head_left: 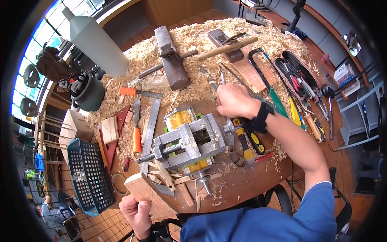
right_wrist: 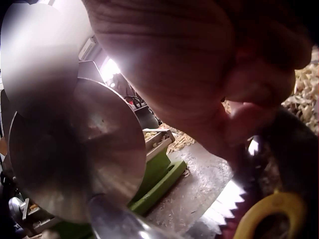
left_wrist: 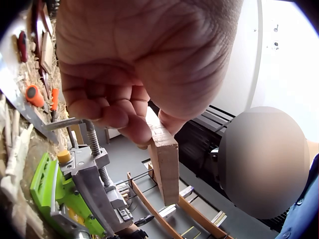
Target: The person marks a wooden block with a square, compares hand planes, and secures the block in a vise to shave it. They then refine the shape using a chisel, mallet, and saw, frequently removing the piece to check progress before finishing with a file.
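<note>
My left hand [head_left: 137, 213] grips a flat wooden board [head_left: 151, 197] near the table's front edge. In the left wrist view the fingers and thumb of the left hand [left_wrist: 134, 94] pinch this board [left_wrist: 167, 164], its narrow edge facing the camera. Beyond the metal vise [head_left: 189, 141], my right hand [head_left: 238, 101] is down among the tools, knuckles up, beside a grey tool end [head_left: 213, 84]. The right wrist view shows the right hand [right_wrist: 199, 74] with bent fingers above a toothed blade [right_wrist: 224, 204]; whether they hold anything is hidden in shadow.
Two wooden planes [head_left: 172, 60] [head_left: 225, 44] lie on shavings at the back. An orange-handled chisel [head_left: 137, 139] and a steel ruler [head_left: 151, 125] are left of the vise. A perforated basket [head_left: 90, 177] stands at far left, a green-handled saw [head_left: 278, 103] and a tool case [head_left: 298, 74] at right.
</note>
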`<state>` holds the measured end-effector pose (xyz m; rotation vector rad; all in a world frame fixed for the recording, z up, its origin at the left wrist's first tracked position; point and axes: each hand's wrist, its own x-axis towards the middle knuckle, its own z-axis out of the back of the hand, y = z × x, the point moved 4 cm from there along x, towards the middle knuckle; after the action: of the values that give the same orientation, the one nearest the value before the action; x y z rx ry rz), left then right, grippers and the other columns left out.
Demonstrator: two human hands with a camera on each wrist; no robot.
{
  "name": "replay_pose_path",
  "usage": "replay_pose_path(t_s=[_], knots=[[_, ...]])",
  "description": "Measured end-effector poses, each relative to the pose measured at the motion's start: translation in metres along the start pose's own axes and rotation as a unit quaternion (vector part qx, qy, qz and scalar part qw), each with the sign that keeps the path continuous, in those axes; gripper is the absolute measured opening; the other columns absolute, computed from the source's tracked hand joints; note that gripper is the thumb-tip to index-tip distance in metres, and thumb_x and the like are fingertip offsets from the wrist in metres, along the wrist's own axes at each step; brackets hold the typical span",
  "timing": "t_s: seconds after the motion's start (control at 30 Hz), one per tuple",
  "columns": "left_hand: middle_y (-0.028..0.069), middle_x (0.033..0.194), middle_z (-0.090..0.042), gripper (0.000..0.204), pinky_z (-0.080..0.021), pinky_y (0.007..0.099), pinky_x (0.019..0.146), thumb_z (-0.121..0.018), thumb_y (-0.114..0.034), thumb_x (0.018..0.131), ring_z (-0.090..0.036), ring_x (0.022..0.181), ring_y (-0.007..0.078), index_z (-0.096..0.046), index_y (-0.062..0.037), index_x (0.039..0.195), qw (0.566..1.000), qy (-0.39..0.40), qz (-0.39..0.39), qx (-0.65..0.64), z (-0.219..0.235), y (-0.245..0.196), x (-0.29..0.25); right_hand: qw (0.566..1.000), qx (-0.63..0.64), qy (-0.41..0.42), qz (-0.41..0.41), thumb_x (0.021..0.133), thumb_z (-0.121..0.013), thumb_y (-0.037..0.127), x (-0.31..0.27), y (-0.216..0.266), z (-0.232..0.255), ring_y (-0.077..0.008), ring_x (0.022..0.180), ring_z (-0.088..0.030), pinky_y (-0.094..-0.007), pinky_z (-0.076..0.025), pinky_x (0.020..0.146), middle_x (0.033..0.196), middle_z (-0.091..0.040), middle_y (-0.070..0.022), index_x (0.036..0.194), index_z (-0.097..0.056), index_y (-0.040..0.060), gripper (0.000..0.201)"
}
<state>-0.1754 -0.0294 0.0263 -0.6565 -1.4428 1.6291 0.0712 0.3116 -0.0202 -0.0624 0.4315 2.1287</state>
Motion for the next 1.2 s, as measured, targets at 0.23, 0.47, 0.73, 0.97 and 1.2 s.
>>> replay_pose_path(t_s=[0.23, 0.47, 0.73, 0.97, 1.2], knots=[[0.0058, 0.104, -0.068, 0.041, -0.047, 0.0296, 0.082, -0.070, -0.036, 0.109, -0.059, 0.091, 0.0104, -0.067, 0.0048, 0.106, 0.998, 0.032, -0.042, 0.019, 0.048, 0.053, -0.016, 0.990, 0.097, -0.102, 0.016, 0.076, -0.070, 0.021, 0.007, -0.018, -0.002, -0.0343, 0.064, -0.076, -0.0452, -0.061, 0.065, 0.065, -0.073, -0.0185, 0.070, -0.080, 0.0054, 0.019], [-0.0058, 0.072, -0.047, 0.037, -0.025, 0.0287, 0.060, -0.064, -0.020, 0.112, -0.037, 0.067, 0.0051, -0.057, -0.0035, 0.079, 0.999, 0.029, 0.012, 0.012, 0.011, 0.014, -0.002, 0.875, 0.289, -0.388, 0.037, 0.095, -0.071, 0.014, -0.004, -0.007, 0.019, -0.0228, 0.063, -0.075, -0.0375, -0.057, 0.061, 0.071, -0.076, -0.0141, 0.085, -0.073, 0.0000, 0.018], [0.0091, 0.111, -0.070, 0.037, -0.053, 0.0296, 0.092, -0.062, -0.033, 0.115, -0.063, 0.098, 0.0105, -0.062, 0.0043, 0.118, 0.998, -0.036, -0.045, -0.010, 0.070, 0.062, -0.016, 0.871, 0.414, -0.255, 0.071, 0.108, -0.060, 0.010, -0.107, -0.035, 0.105, -0.0161, 0.072, -0.070, -0.0342, -0.058, 0.066, 0.084, -0.072, -0.0082, 0.101, -0.063, -0.0018, 0.015], [0.0078, 0.103, -0.072, 0.043, -0.053, 0.0264, 0.083, -0.061, -0.035, 0.115, -0.063, 0.090, 0.0091, -0.066, 0.0072, 0.112, 0.999, 0.009, -0.032, -0.038, 0.048, 0.056, -0.001, 0.925, 0.139, -0.333, -0.118, 0.110, -0.057, 0.010, -0.265, -0.111, 0.081, -0.0163, 0.072, -0.055, -0.0349, -0.049, 0.070, 0.080, -0.057, -0.0074, 0.102, -0.058, 0.0024, 0.011], [0.0080, 0.102, -0.073, 0.044, -0.054, 0.0264, 0.082, -0.060, -0.034, 0.115, -0.066, 0.090, 0.0099, -0.067, 0.0094, 0.116, 0.996, 0.044, -0.040, -0.064, 0.027, 0.042, 0.010, 0.933, 0.036, -0.304, -0.189, 0.089, -0.086, 0.031, -0.297, -0.116, -0.028, -0.0337, 0.088, -0.074, -0.0440, -0.059, 0.079, 0.104, -0.073, -0.0148, 0.112, -0.078, 0.0049, 0.036]])
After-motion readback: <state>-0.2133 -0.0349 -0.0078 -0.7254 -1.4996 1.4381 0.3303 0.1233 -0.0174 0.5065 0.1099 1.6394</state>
